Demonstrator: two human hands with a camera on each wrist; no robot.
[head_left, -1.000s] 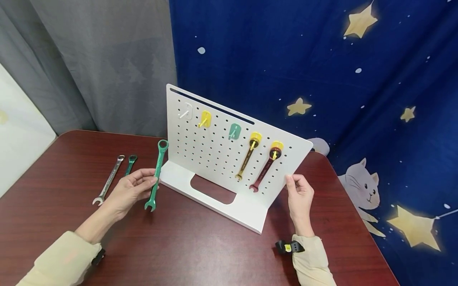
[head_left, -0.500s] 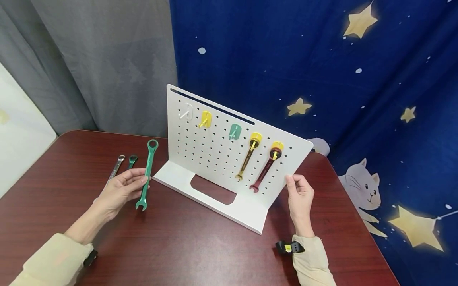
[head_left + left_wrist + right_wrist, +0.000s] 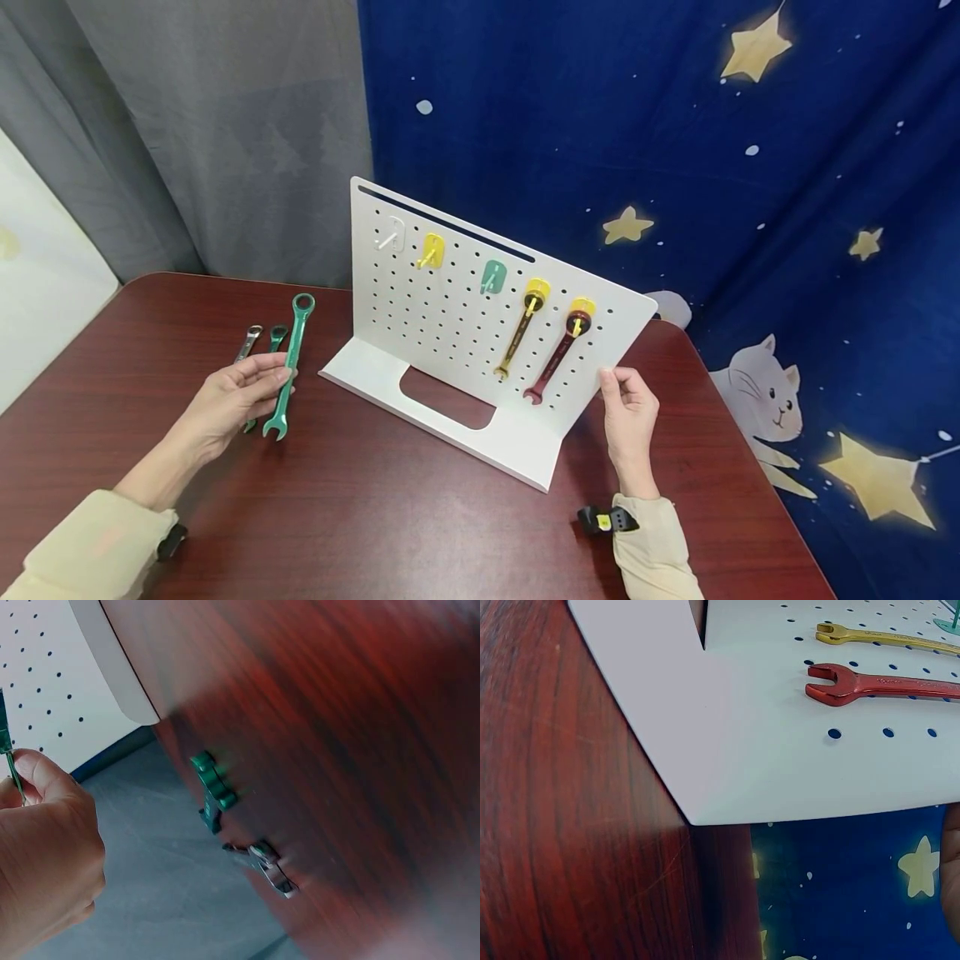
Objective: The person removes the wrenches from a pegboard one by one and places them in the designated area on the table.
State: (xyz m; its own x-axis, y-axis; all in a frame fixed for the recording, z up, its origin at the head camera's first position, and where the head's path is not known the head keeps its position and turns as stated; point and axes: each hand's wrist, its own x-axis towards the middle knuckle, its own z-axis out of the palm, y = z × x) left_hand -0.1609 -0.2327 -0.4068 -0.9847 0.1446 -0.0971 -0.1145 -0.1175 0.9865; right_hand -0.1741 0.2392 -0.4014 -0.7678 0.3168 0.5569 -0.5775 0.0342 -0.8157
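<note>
My left hand (image 3: pixel 240 398) pinches a green combination wrench (image 3: pixel 289 367) by the middle of its shank, ring end up and open end down, left of the white pegboard (image 3: pixel 435 325). Behind that hand a smaller dark green wrench (image 3: pixel 278 335) and a silver wrench (image 3: pixel 249 340) lie on the table, partly hidden. With thumb and fingers my right hand (image 3: pixel 630 408) grips the pegboard's right edge. On the board, a gold wrench (image 3: pixel 514 337) and a red wrench (image 3: pixel 553 362) hang by their ring ends from yellow hooks. In the right wrist view their open ends show.
Left of the hung wrenches, the board carries a white hook (image 3: pixel 392 235), a yellow hook (image 3: pixel 431 250) and a green hook (image 3: pixel 492 277), all bare. The pegboard's foot rests on the dark red table (image 3: pixel 420 533). A grey curtain (image 3: pixel 247 125) and a blue starry curtain (image 3: pixel 510 108) hang behind.
My left hand has moved left with the green wrench, away from the pegboard, and now overlaps the wrenches on the table. The right hand stays at the board's edge.
</note>
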